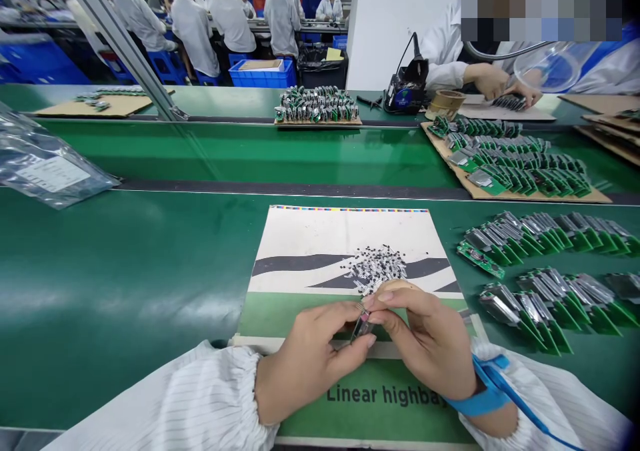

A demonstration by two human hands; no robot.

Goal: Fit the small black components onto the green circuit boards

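Observation:
Between my two hands, over a printed cardboard sheet (300, 314), is a small circuit board module (361, 325), mostly covered by my fingers. My left hand (315, 351) pinches it between thumb and forefinger. At its upper end the fingertips of my right hand (430, 334) are pressed together; whether they hold a tiny part there is hidden. A blue wrist strap (483, 387) with a cord goes round my right wrist. Just beyond my fingers lies a loose heap of tiny black-and-white pin parts (377, 267).
Rows of green circuit boards (540, 237) with silvery parts stand at my right. Beyond the dark rail are more boards on cardboard (530, 161) and a board stack (317, 104). A silvery bag (50, 161) lies left. Across the bench a co-worker's hands (500, 87) handle parts near a tape roll (445, 104).

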